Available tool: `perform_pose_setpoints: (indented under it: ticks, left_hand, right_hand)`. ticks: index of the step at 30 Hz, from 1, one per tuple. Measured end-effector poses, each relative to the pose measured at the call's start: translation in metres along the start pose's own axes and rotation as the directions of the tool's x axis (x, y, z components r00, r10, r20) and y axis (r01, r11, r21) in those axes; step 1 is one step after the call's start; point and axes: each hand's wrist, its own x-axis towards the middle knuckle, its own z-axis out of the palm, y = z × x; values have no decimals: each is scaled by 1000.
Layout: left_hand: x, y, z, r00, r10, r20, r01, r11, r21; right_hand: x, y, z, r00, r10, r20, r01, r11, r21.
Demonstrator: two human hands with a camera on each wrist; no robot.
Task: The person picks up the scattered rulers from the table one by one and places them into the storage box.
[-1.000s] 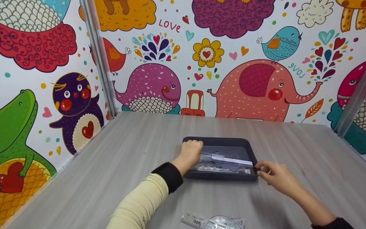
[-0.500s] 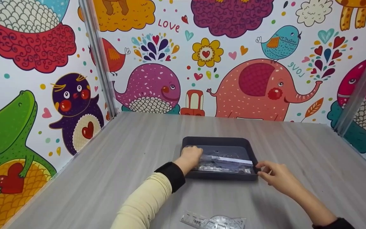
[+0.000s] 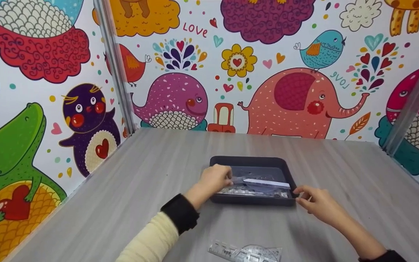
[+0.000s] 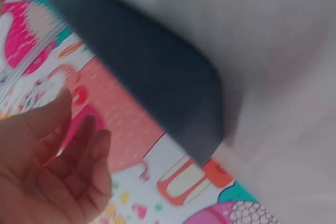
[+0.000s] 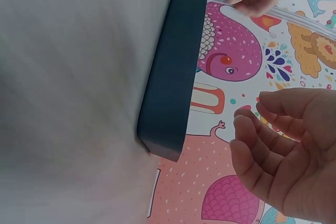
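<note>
My left hand (image 3: 215, 177) is over the left part of a dark grey tray (image 3: 255, 160), its fingers loosely bent. In the left wrist view that hand (image 4: 63, 166) shows nothing between thumb and fingers. My right hand (image 3: 316, 202) is beside the tray's near right corner, fingertips right at its rim in the head view. The right wrist view shows this hand (image 5: 289, 150) with loosely bent fingers and nothing between them. Inside the tray lie clear plastic pieces (image 3: 258, 191), with a pale strip (image 3: 267, 183) across them. My left hand partly hides them.
A clear ruler (image 3: 220, 250) and a clear protractor (image 3: 255, 253) lie on the grey wood-grain table (image 3: 151, 174) near its front edge. Walls printed with cartoon animals (image 3: 289, 105) rise at the back and sides, with metal posts (image 3: 116, 69) at the corners.
My left hand first dips into the tray, then rises a little, and its forearm swings left. Its fingers come into view at the hand's right side. The right hand stays put.
</note>
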Motion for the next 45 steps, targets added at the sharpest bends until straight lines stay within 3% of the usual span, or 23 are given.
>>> perform_pose_setpoints:
  ticks: [4, 7, 16, 19, 22, 24, 28, 33, 36, 40, 43, 45]
  left_hand:
    - [-17, -10, -11, 998, -54, -31, 51, 995, -90]
    - [-29, -16, -12, 996, -92, -9, 90, 989, -117]
    - [-49, -26, -6, 974, -213, 82, 219, 972, -81]
    - [-51, -27, -6, 965, -244, 98, 251, 965, -72]
    - [-54, -27, -6, 961, -256, 108, 264, 962, -71]
    - [-55, -27, -6, 960, -258, 110, 267, 961, -74]
    - [-57, -26, -7, 960, -259, 106, 268, 960, -84]
    - [-59, -26, -7, 960, -257, 114, 267, 960, -87]
    - [-60, -26, -7, 957, -265, 120, 276, 957, -86]
    - [-62, -27, -7, 953, -274, 126, 286, 954, -85]
    - [-63, -26, -6, 953, -273, 128, 285, 955, -84]
    - [-63, -26, -6, 955, -267, 127, 278, 957, -85]
  right_hand:
    - [-3, 3, 0, 999, -33, 15, 33, 999, 19]
    - [-5, 5, -1, 999, -34, 10, 33, 999, 21]
    - [-4, 3, -1, 996, 78, 42, -78, 997, -1]
    - [-6, -4, -1, 998, 23, 64, -23, 1000, 0]
    - [-12, -13, 2, 991, -111, 80, 109, 994, 28]
    - [-17, -20, 6, 967, -247, 65, 244, 969, 46]
    - [-25, -27, 22, 886, -459, 58, 458, 888, 29]
    - [-30, -29, 41, 807, -563, 178, 576, 817, -30]
    - [-35, -31, 48, 801, -521, 294, 563, 823, -75]
    - [-40, -38, 54, 823, -335, 458, 427, 898, -109]
    - [-41, -43, 58, 820, -241, 520, 359, 923, -140]
    - [-42, -46, 60, 823, -230, 520, 360, 919, -162]
